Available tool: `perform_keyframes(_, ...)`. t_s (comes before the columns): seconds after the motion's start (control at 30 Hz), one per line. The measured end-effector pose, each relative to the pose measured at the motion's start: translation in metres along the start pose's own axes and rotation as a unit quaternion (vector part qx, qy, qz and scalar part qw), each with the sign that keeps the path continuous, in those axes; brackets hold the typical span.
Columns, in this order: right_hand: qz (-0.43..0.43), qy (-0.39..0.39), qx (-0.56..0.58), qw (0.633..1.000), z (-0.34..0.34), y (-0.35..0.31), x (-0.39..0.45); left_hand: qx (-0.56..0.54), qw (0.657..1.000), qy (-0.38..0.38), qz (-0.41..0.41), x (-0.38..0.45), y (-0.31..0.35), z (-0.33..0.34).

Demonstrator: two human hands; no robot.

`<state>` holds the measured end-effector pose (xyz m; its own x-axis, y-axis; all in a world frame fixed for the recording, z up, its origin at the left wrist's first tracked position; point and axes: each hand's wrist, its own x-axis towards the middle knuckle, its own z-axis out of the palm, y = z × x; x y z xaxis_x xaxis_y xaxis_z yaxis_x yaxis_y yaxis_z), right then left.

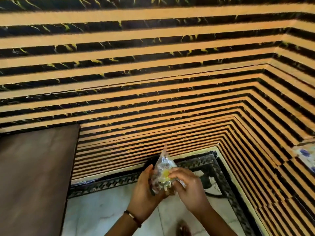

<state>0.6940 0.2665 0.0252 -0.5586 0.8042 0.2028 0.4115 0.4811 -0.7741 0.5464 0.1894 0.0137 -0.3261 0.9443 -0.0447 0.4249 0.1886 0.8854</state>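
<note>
Striped wall, bag between gripping fingers

Two hands are in front of me, a left hand and a right hand, with one clear plastic bag between them. One thin band circles the left wrist. One dark brown pad lies along the left edge of the floor, and one flowered cloth shows at its right edge.

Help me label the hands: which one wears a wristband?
The left hand, cupping the clear bag; a thin band circles its wrist. The right hand has a bare wrist.
</note>
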Motion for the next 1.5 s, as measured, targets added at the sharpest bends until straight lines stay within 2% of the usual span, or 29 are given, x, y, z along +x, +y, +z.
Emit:
perform_keyframes(0.2, -0.004, -0.048, 0.062, 0.997, -0.044, 0.038, 0.039, -0.089, 0.994, 0.018, -0.054, 0.035, 0.041, 0.045)
perform_keyframes(0.27, 0.042, -0.058, 0.112, 0.991, -0.051, 0.044, 0.051, -0.108, 0.991, 0.032, -0.074, 0.041, 0.041, 0.052)
perform_keyframes(0.4, 0.205, -0.168, 0.239, 0.934, -0.057, 0.054, 0.078, -0.108, 0.988, 0.054, -0.098, 0.055, 0.033, 0.052)
perform_keyframes(0.47, 0.222, -0.229, 0.294, 0.901, -0.055, 0.058, 0.093, -0.112, 0.988, 0.045, -0.098, 0.065, 0.027, 0.048)
perform_keyframes(0.53, 0.222, -0.239, 0.305, 0.895, -0.049, 0.061, 0.104, -0.116, 0.988, 0.039, -0.091, 0.073, 0.022, 0.043)
perform_keyframes(0.73, 0.222, -0.179, 0.19, 0.939, -0.011, 0.08, 0.136, -0.173, 0.972, 0.064, -0.145, 0.101, -0.006, 0.03)
perform_keyframes(0.8, 0.229, -0.167, 0.135, 0.949, -0.001, 0.092, 0.145, -0.186, 0.964, 0.048, -0.183, 0.108, -0.025, 0.027)
perform_keyframes(0.93, 0.237, -0.126, 0.06, 0.961, 0.009, 0.124, 0.155, -0.069, 0.969, 0.043, -0.232, 0.119, -0.073, 0.028)
perform_keyframes(1.0, 0.244, -0.133, 0.024, 0.96, 0.02, 0.149, 0.157, -0.011, 0.966, 0.028, -0.257, 0.127, -0.096, 0.03)
perform_keyframes(1.2, 0.246, -0.183, -0.045, 0.951, 0.066, 0.219, 0.168, 0.055, 0.944, -0.021, -0.324, 0.155, -0.172, 0.055)
perform_keyframes(1.37, 0.217, -0.251, -0.112, 0.937, 0.138, 0.299, 0.174, 0.069, 0.914, -0.049, -0.397, 0.172, -0.26, 0.107)
perform_keyframes(1.5, 0.221, -0.293, -0.188, 0.911, 0.219, 0.389, 0.179, 0.075, 0.898, -0.069, -0.427, 0.185, -0.337, 0.152)
